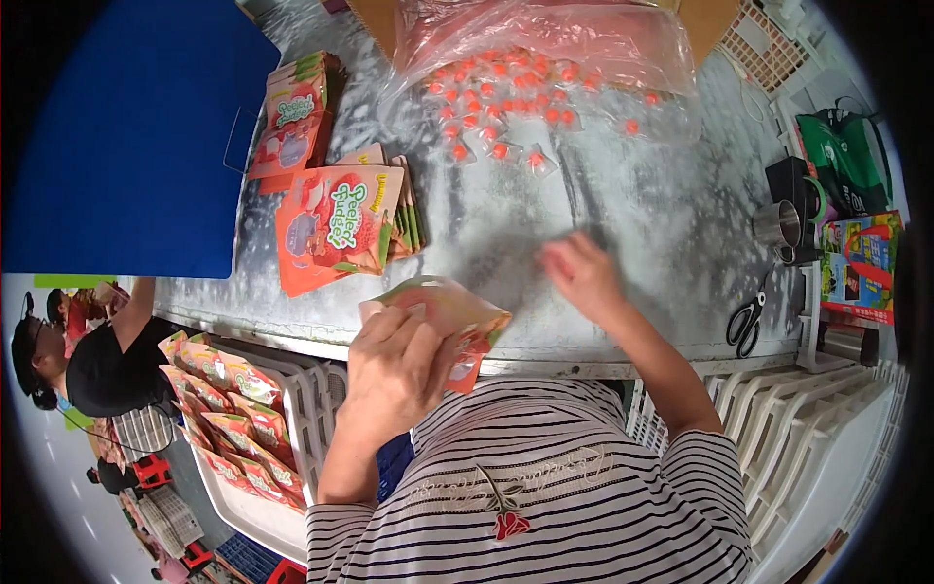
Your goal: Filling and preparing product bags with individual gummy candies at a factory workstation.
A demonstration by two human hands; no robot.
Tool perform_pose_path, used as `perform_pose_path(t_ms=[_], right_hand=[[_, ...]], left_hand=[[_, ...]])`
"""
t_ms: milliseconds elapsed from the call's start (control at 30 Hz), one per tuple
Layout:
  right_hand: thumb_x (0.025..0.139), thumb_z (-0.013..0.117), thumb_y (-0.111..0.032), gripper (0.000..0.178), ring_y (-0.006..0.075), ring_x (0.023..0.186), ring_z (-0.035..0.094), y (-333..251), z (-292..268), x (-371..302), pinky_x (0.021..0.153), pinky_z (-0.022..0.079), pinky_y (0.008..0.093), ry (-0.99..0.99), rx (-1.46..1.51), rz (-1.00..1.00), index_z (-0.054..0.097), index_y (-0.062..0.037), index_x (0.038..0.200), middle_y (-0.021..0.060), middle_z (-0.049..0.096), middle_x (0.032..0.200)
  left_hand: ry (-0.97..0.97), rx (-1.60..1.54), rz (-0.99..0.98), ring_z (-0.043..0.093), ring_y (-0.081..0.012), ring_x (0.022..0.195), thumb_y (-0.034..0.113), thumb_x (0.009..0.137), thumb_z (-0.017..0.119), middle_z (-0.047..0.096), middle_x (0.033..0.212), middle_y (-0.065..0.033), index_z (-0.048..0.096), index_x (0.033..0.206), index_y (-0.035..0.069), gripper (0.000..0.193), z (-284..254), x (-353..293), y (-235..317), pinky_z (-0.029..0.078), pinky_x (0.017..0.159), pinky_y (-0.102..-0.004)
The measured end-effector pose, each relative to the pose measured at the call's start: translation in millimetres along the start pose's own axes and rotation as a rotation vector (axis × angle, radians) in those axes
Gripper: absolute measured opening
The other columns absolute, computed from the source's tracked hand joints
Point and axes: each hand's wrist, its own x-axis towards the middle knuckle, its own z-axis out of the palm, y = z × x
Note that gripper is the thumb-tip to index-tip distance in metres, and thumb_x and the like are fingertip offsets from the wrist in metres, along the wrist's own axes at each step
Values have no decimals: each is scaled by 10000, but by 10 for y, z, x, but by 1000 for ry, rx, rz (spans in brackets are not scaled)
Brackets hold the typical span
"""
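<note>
Orange pouch [449, 321] gripped, left hand [394, 375] curled

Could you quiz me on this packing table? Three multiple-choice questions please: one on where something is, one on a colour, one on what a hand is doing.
1. Where do the scissors lie?
A. on the table's right side
B. inside the crate of pouches
C. on the blue board

2. What colour are the small wrapped sweets spilling from the clear bag?
A. green
B. orange-red
C. white

3. What is the left hand doing?
A. resting flat on the table
B. holding the scissors
C. gripping a printed pouch

Answers: 1 A, they lie near the table's right edge; 2 B, each sweet shows orange-red; 3 C, its fingers wrap the pouch while the blurred right hand is over the table.
</note>
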Motion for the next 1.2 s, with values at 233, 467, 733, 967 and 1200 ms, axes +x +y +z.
perform_pose_path(t_ms=[233,467,733,967,1200], right_hand=[[964,573,-183,179,98,701,617,-861,-613,626,587,504,220,1,1261,661,592,-53,1086,78,665,845],[1006,476,-165,244,138,915,610,-1228,-477,739,774,509,288,-231,869,234,514,10,1172,104,608,1027],[960,495,-82,182,320,940,586,-1221,-374,613,825,482,382,-118,630,-42,524,31,1100,180,544,1131],[919,540,-26,194,290,961,626,-1273,-425,560,812,526,340,-75,584,-86,573,39,1099,172,601,1121],[852,629,-32,143,269,800,671,-1140,-624,557,894,495,365,-277,485,-168,662,1,987,134,656,985]], left_hand=[[-15,-14,142,548,-262,717,71,697,719,555,711,-89,545,769,52,189,156,102,42,447,656,-384],[-69,-48,189,558,-267,751,57,669,704,561,753,-98,568,827,24,211,141,148,100,460,670,-374],[41,-172,124,595,-304,766,-52,669,711,588,765,-115,596,846,4,219,180,71,38,494,699,-398],[59,-228,100,602,-306,785,-66,671,706,602,796,-122,600,856,4,224,188,115,46,500,681,-400],[112,-154,119,598,-310,773,-76,621,699,608,804,-116,580,858,10,279,217,91,18,490,667,-394]])
